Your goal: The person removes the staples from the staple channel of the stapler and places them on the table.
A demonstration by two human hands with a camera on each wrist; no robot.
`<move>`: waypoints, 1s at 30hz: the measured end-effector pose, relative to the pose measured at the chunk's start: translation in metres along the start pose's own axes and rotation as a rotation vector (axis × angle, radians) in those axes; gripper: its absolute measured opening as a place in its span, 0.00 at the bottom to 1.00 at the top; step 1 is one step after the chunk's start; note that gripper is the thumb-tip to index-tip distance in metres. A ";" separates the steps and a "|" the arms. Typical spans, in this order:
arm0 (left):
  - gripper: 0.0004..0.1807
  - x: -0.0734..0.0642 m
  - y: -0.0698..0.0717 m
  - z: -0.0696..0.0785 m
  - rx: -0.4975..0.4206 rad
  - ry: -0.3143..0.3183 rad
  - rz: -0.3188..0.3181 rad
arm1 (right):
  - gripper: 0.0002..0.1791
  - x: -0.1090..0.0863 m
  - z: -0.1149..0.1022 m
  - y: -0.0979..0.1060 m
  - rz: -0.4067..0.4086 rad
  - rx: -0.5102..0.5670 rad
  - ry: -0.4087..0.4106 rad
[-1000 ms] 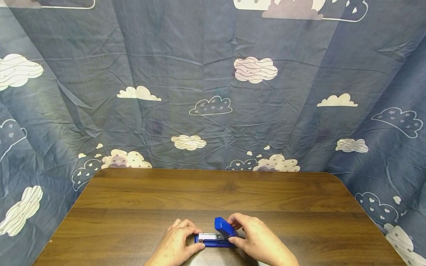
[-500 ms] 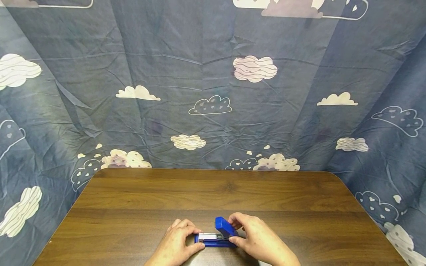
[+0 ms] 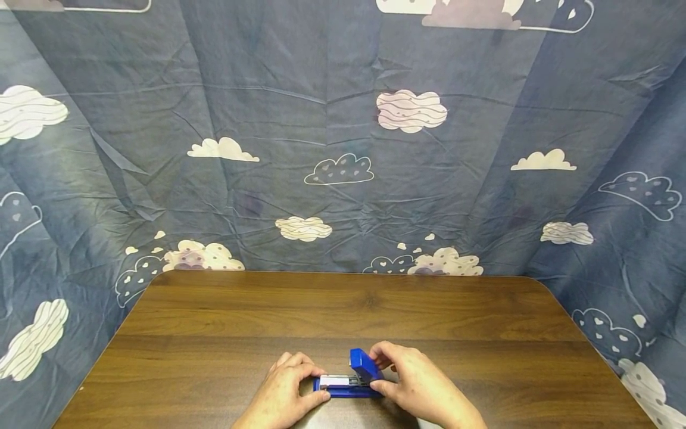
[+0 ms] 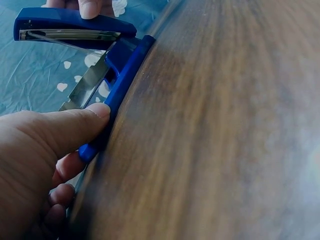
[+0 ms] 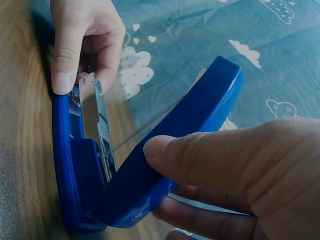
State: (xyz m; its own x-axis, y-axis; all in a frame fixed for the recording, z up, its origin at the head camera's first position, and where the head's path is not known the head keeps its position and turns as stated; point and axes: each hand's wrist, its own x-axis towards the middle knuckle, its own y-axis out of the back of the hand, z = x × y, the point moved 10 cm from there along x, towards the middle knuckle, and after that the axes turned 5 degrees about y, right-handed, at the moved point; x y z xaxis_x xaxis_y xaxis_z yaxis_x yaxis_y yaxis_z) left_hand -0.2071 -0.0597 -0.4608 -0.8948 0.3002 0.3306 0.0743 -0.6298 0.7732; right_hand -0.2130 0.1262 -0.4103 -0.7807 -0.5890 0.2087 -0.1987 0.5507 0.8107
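A person's left hand (image 3: 286, 388) pinches the base (image 5: 62, 155) of a blue stapler (image 3: 352, 392) on the counter (image 3: 343, 310) between both hands while the right hand (image 3: 417, 381) grips its raised cover (image 3: 362, 364), work likely calling for a steady base and light touch to spare the exposed spring (image 5: 148, 123).

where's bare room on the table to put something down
Widest bare patch: the tabletop between the stapler and the cloud-print cloth. There's also room left of the left hand and right of the right hand. Crowded: the near middle, where both hands hold the opened stapler.
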 end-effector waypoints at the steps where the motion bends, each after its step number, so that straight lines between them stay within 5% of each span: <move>1: 0.14 0.000 0.000 0.000 0.003 -0.003 0.001 | 0.16 0.000 0.000 0.000 0.000 0.005 0.002; 30: 0.15 -0.001 0.002 0.002 0.008 -0.018 0.021 | 0.16 -0.004 0.007 0.007 0.003 0.132 -0.012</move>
State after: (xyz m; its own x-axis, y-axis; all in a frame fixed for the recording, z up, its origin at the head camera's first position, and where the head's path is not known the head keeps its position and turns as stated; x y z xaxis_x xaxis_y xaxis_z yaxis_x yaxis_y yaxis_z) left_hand -0.2051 -0.0599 -0.4584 -0.8848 0.3002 0.3565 0.0965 -0.6302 0.7704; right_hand -0.2157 0.1370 -0.4093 -0.7883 -0.5805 0.2040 -0.2720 0.6262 0.7307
